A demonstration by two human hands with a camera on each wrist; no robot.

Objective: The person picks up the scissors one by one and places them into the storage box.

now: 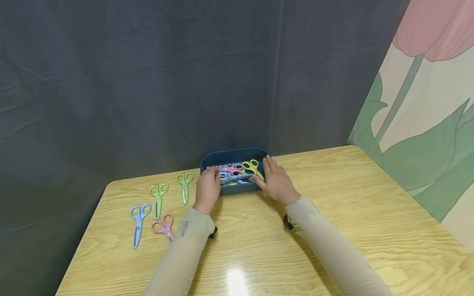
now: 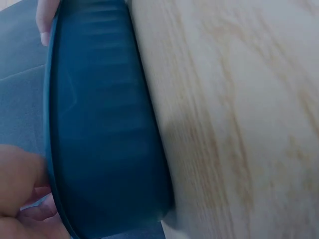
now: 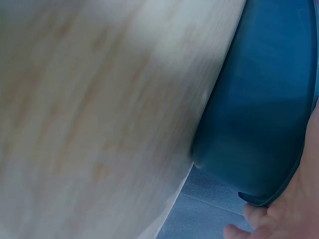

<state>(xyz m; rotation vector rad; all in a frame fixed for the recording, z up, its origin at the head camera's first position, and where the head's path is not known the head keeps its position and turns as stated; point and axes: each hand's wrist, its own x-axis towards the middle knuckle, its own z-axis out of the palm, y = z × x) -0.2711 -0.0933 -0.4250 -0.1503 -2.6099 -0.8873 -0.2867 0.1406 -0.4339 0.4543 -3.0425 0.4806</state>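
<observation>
A dark blue plastic bin [image 1: 237, 189] stands near the table's back edge, holding a heap of children's scissors. My left hand [image 1: 208, 187] reaches over its left end, fingers curled and pinching the blade end of pink scissors [image 1: 237, 166]; in the left wrist view its fingers [image 2: 20, 179] show just past the rim. My right hand [image 1: 275, 181] holds the right end, thumb inside the rim and fingers along the outer wall. The right wrist view has its fingertips [image 3: 255, 214] at the bin's corner. Yellow scissors [image 1: 252, 166] and blue scissors [image 1: 237, 177] lie in the bin beside the thumb.
Left of the bin, two green scissors [image 1: 158, 199] [image 1: 185, 188], one blue pair [image 1: 137, 226] and one pink pair [image 1: 163, 226] lie on the wooden table [image 1: 333, 197]. Directly behind the bin hangs a dark curtain [image 1: 185, 82]. A flower mural [image 1: 426, 123] covers the right wall.
</observation>
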